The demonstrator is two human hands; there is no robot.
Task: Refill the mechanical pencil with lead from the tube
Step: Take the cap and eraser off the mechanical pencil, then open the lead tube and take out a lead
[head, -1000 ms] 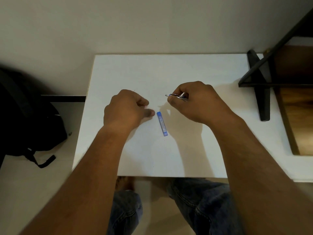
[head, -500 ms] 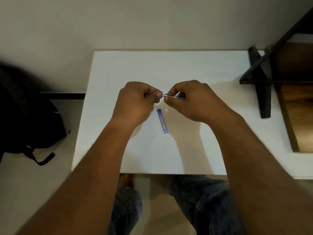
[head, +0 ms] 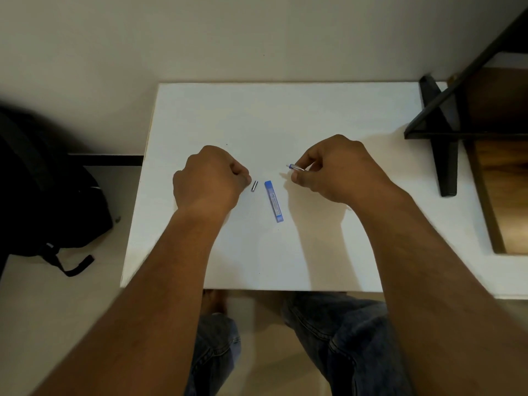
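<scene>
Now: cap [head: 254, 186] on table [head: 285, 115], lead tube [head: 274, 201] label unreadable.
Right hand [head: 340, 170] pinches pencil [head: 295, 167]; left hand [head: 211, 178] curled shut, empty.

pencil [head: 295, 167] mostly buried in right hand [head: 340, 170] – only tip end shows. label on lead tube [head: 274, 200] too small to read. backpack [head: 43, 190] cut off at left edge.

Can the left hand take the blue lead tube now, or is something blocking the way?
Probably yes. The left hand rests just beside the lead tube; only the small metal cap lies between them on the table.
</scene>
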